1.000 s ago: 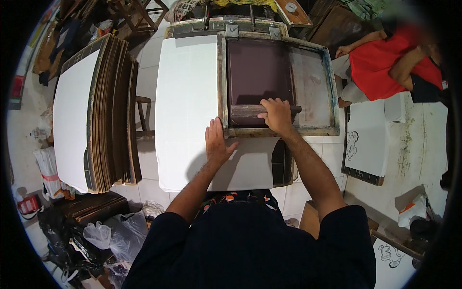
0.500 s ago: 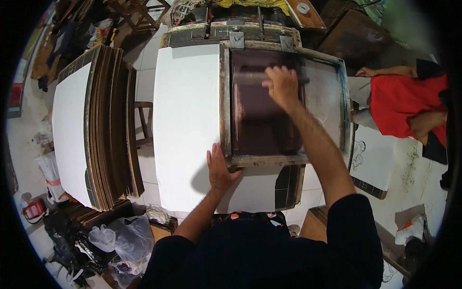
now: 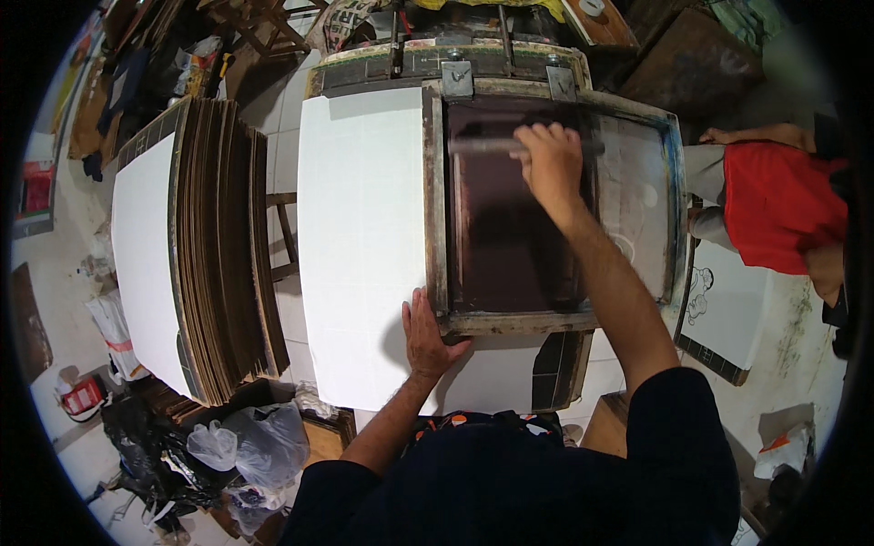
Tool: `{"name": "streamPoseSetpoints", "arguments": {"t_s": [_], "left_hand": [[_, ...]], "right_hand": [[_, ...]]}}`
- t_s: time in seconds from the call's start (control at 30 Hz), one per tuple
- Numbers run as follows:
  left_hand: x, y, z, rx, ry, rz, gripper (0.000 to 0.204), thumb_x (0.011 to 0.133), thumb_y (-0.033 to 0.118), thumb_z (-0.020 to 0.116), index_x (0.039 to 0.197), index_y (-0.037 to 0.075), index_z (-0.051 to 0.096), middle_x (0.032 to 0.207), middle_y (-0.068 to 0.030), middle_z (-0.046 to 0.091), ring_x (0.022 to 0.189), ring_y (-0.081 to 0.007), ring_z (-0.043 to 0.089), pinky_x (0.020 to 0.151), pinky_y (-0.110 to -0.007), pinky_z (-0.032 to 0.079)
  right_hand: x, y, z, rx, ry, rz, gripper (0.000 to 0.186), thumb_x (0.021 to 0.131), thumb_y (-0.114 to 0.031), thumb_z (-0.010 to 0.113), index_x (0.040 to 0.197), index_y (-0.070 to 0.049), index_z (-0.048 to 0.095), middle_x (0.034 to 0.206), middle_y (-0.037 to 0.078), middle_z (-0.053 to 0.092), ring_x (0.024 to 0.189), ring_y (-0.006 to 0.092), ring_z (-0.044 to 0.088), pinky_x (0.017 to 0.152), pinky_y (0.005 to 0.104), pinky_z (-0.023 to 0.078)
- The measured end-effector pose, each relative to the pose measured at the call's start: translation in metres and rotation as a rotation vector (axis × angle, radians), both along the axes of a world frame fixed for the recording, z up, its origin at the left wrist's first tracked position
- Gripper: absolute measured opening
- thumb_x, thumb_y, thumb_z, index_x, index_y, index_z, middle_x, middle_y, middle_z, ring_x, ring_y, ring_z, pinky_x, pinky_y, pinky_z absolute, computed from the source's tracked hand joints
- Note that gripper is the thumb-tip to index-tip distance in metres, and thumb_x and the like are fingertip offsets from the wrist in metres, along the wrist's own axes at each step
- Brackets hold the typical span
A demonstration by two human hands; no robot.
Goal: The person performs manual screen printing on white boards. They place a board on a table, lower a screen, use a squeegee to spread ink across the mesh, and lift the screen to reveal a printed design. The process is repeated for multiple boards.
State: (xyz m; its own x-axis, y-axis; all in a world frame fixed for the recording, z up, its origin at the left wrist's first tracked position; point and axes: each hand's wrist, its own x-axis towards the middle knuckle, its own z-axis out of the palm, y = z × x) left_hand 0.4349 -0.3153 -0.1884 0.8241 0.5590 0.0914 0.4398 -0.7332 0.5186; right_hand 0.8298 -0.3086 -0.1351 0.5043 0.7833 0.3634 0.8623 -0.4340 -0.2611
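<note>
A wooden screen-printing frame [image 3: 435, 200] lies over a white sheet [image 3: 360, 246], its dark mesh [image 3: 519, 237] facing up. My right hand [image 3: 553, 164] is closed round the top of a squeegee [image 3: 482, 145], which lies crosswise near the far end of the mesh and is slightly blurred. Its blade edge is hidden from above. My left hand [image 3: 428, 338] rests on the sheet by the frame's near left corner, fingers stretched out, thumb by the frame's near edge. Two metal hinge clamps [image 3: 458, 78] hold the frame's far side.
To the left stands a thick stack of boards [image 3: 214, 246] with a white sheet on its face. A person in a red garment [image 3: 774, 209] is at the right, near a board with a line drawing [image 3: 724, 300]. Plastic bags [image 3: 259, 446] lie at the lower left.
The whole view has shifted slightly, moving the frame a little right and down. Against the frame, my right hand and the squeegee are slightly farther away. My left hand stays by the corner.
</note>
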Motion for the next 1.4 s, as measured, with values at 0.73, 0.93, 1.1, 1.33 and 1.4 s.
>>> {"name": "streamPoseSetpoints", "arguments": {"t_s": [0.73,0.93,1.1,1.33,1.4], "left_hand": [[0.003,-0.002,-0.003,0.053,-0.106,0.018,0.121,0.076,0.041,0.093,0.16,-0.012,0.025,0.162,-0.0293,0.038,0.157,-0.0421,0.031,0.129,-0.059,0.02],[0.003,0.0,-0.009,-0.001,-0.133,0.031,0.115,0.08,0.035,0.089,0.163,-0.008,0.023,0.163,-0.0292,0.038,0.157,-0.0429,0.032,0.129,-0.06,0.019],[0.007,-0.004,-0.001,-0.172,-0.19,0.086,0.106,0.08,0.013,0.08,0.166,-0.003,0.02,0.164,-0.0271,0.039,0.157,-0.0406,0.034,0.131,-0.06,0.009],[0.01,-0.007,0.023,-0.427,-0.286,0.143,0.108,0.078,-0.004,0.076,0.169,0.005,0.02,0.155,-0.0184,0.056,0.141,-0.0337,0.057,0.13,-0.061,0.004],[0.011,-0.007,0.025,-0.417,-0.305,0.142,0.107,0.079,-0.005,0.076,0.17,0.005,0.02,0.155,-0.0177,0.056,0.14,-0.0334,0.058,0.131,-0.061,0.005]], "right_hand": [[-0.22,-0.159,0.014,-0.203,0.038,-0.131,0.042,0.073,-0.002,0.076,0.112,-0.017,0.067,0.103,0.002,0.059,0.104,0.027,0.059,0.098,0.046,0.044],[-0.225,-0.166,0.013,-0.199,0.062,-0.119,0.04,0.073,-0.001,0.076,0.11,-0.015,0.068,0.103,0.002,0.061,0.104,0.0264,0.059,0.1,0.0472,0.043],[-0.213,-0.158,0.024,-0.044,0.008,-0.097,0.033,0.078,-0.007,0.078,0.108,-0.014,0.068,0.098,0.004,0.063,0.101,0.0284,0.06,0.1,0.0486,0.042],[-0.171,-0.141,0.051,-0.099,0.152,-0.005,0.027,0.085,-0.014,0.079,0.109,-0.012,0.069,0.097,0.006,0.068,0.096,0.0309,0.062,0.089,0.0482,0.041],[-0.167,-0.14,0.054,-0.073,0.159,0.021,0.028,0.083,-0.013,0.08,0.109,-0.011,0.069,0.097,0.006,0.068,0.096,0.031,0.062,0.088,0.0474,0.041]]}}
